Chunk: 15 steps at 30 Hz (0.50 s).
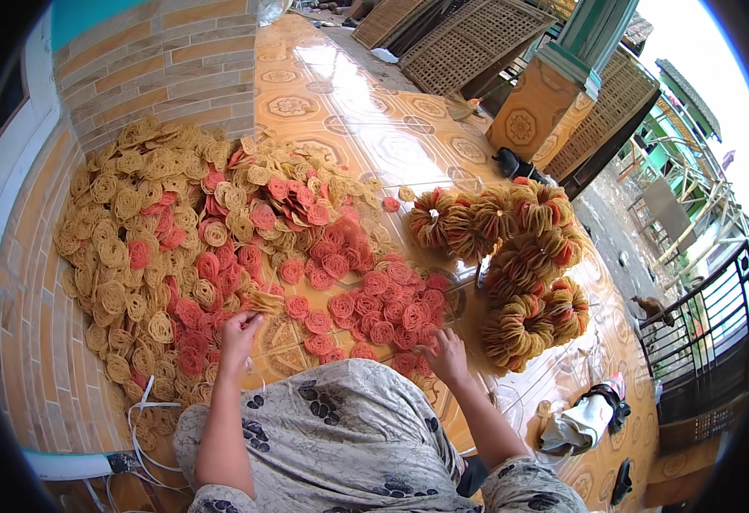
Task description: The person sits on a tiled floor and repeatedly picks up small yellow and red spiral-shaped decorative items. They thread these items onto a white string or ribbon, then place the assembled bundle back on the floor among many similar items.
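My left hand [239,335] is closed on a small stack of thin tan lacy discs [265,301], seen edge-on at the fingertips. A thin white strand hangs below that hand. My right hand [444,355] has its fingers bent at the near right edge of a pile of red coiled discs [383,308], pinching what looks like one of them. To the left spreads a big heap of tan coiled discs [126,256] with red ones mixed in. On the right lie several round bundles of tan and red discs [520,329], packed edge-on in rings.
A brick-patterned wall [203,77] borders the heap at left. White straps [143,410] curl at my lower left. A white bag [573,423] and a dark sandal [621,481] lie at right. Beyond stand a tiled pillar [532,111], woven racks [473,43] and a black railing [708,299].
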Each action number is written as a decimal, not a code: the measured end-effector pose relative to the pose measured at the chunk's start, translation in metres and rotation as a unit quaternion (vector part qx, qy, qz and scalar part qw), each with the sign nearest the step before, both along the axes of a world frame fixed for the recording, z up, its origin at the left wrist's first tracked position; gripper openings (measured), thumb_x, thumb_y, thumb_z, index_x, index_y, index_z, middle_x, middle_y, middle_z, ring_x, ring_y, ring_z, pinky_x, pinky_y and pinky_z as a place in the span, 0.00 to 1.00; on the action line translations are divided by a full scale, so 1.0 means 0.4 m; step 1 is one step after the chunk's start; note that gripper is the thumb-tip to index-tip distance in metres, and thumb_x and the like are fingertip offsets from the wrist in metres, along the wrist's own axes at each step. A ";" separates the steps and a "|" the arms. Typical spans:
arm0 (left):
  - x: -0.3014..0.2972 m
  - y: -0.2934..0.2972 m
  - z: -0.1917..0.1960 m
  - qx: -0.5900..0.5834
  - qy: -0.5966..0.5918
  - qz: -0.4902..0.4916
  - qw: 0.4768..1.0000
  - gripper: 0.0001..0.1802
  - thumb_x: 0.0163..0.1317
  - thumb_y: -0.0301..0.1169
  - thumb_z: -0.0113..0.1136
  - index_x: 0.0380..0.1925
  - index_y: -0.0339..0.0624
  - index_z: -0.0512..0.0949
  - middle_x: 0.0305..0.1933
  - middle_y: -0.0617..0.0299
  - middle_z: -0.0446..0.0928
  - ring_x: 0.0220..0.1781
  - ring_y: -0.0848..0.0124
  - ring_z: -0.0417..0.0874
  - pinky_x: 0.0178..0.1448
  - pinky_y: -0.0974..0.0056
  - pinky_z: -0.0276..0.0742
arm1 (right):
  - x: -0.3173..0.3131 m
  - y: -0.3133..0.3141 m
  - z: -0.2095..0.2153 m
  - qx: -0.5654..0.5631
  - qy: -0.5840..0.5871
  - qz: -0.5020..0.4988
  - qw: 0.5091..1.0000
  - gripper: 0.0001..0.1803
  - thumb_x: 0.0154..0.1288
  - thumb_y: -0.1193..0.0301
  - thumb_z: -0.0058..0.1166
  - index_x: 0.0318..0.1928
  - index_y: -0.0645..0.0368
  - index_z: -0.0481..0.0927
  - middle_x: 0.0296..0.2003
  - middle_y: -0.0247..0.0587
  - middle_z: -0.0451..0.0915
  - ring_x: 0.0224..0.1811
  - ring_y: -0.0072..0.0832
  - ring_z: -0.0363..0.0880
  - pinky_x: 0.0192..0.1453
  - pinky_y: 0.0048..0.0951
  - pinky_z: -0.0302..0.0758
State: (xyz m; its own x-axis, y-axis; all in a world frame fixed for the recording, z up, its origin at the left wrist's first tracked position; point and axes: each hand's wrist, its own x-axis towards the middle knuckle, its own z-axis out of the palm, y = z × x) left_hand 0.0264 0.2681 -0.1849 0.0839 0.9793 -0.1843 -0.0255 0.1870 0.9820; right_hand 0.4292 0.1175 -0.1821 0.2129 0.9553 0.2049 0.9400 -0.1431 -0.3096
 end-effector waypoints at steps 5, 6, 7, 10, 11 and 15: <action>0.129 -0.094 0.019 -0.020 0.004 -0.170 0.985 0.11 0.63 0.27 0.61 0.42 0.32 0.82 0.37 0.66 0.82 0.39 0.79 0.77 0.47 0.71 0.71 | -0.001 0.050 -0.020 0.035 0.012 0.014 0.999 0.23 0.56 0.72 0.59 0.54 0.56 0.70 0.35 0.47 0.79 0.43 0.48 0.78 0.47 0.47 0.74; 0.147 -0.106 0.022 -0.023 0.018 -0.189 0.982 0.11 0.63 0.27 0.61 0.42 0.32 0.82 0.37 0.66 0.82 0.39 0.79 0.78 0.47 0.71 0.72 | 0.012 0.058 -0.013 0.022 0.029 -0.003 0.999 0.23 0.56 0.74 0.58 0.54 0.57 0.70 0.34 0.48 0.80 0.40 0.49 0.79 0.45 0.47 0.75; 0.163 -0.119 0.025 -0.027 0.021 -0.215 0.976 0.11 0.63 0.27 0.61 0.42 0.32 0.82 0.38 0.66 0.82 0.39 0.79 0.78 0.47 0.71 0.72 | 0.023 0.062 -0.004 -0.011 0.030 -0.040 0.999 0.23 0.56 0.75 0.57 0.53 0.58 0.70 0.32 0.50 0.80 0.38 0.50 0.80 0.43 0.46 0.76; 0.194 -0.140 0.032 -0.025 0.024 -0.255 0.966 0.10 0.64 0.27 0.60 0.42 0.33 0.82 0.37 0.66 0.82 0.38 0.80 0.78 0.46 0.72 0.72 | 0.053 0.071 0.028 0.050 0.173 -0.104 0.978 0.14 0.61 0.71 0.60 0.45 0.63 0.76 0.28 0.47 0.81 0.27 0.31 0.81 0.33 0.32 0.76; 0.200 -0.142 0.033 -0.033 0.023 -0.267 0.963 0.10 0.64 0.28 0.60 0.42 0.33 0.82 0.37 0.67 0.82 0.38 0.80 0.78 0.46 0.72 0.72 | 0.056 0.071 0.038 0.008 0.194 -0.156 0.968 0.13 0.63 0.68 0.60 0.43 0.64 0.77 0.27 0.42 0.82 0.26 0.24 0.79 0.31 0.28 0.75; 0.205 -0.148 0.033 0.002 0.120 -0.277 0.953 0.11 0.62 0.31 0.62 0.39 0.34 0.83 0.30 0.67 0.81 0.32 0.81 0.75 0.39 0.71 0.72 | 0.004 0.092 0.044 0.020 0.442 -0.129 0.888 0.11 0.67 0.68 0.57 0.40 0.65 0.80 0.28 0.37 0.83 0.28 0.17 0.78 0.30 0.23 0.75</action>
State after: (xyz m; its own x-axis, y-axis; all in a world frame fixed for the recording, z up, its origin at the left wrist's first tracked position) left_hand 0.1084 0.2089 -0.1719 0.5440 0.7981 -0.2591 0.3012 0.1024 0.9480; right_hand 0.4307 0.1543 -0.1645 0.5177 0.8474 -0.1180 0.2659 -0.2905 -0.9192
